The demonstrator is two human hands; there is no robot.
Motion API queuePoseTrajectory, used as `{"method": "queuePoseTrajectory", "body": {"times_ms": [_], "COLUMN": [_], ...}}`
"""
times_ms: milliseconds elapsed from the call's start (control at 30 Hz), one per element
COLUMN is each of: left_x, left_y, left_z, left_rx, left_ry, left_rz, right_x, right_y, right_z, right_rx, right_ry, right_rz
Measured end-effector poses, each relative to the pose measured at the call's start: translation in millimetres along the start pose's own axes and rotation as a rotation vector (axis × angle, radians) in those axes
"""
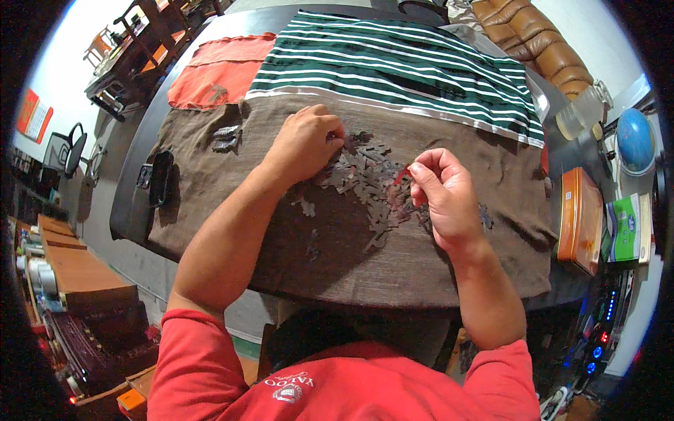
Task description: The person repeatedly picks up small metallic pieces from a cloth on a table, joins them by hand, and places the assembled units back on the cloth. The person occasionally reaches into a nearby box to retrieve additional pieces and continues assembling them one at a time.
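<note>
**Dark table lying under layered cloths**

A dark table [133,203] is carrying a brown cloth [435,259] that is covering most of its near part. A green-and-white striped cloth [400,67] and an orange-red cloth [217,74] are lying farther back. A black phone [160,177] is sitting at the left edge, an orange box [579,217] at the right.
</note>
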State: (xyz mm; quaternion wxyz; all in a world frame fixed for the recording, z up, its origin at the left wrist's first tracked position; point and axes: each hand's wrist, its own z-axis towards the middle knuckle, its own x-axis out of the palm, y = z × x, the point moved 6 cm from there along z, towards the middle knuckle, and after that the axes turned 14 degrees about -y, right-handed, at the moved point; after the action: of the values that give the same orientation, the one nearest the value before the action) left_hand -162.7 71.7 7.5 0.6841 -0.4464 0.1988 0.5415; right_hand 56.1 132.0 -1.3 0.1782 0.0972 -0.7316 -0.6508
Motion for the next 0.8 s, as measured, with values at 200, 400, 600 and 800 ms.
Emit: {"method": "queuePoseTrajectory", "body": {"times_ms": [200, 400, 600, 800], "left_x": [-6, -11, 5, 12], "left_y": [1, 0, -24, -62], "left_z": [2, 2, -12, -27], "left_rx": [-0.033, -0.254, -0.546, -0.486], "left_ry": [-0.038, -0.052, 0.159, 0.287], "left_rz": [-0.099, -0.259, -0.85, -0.893], "right_x": [2, 2, 7, 10], "right_y": [3, 4, 6, 9], "right_z": [-2, -3, -4, -6], "right_rx": [-0.009, 0.004, 0.016, -0.09], "right_ry": [0.026, 0.035, 0.102, 0.098], "right_rz": [-0.009, -0.019, 0.121, 0.021]}}
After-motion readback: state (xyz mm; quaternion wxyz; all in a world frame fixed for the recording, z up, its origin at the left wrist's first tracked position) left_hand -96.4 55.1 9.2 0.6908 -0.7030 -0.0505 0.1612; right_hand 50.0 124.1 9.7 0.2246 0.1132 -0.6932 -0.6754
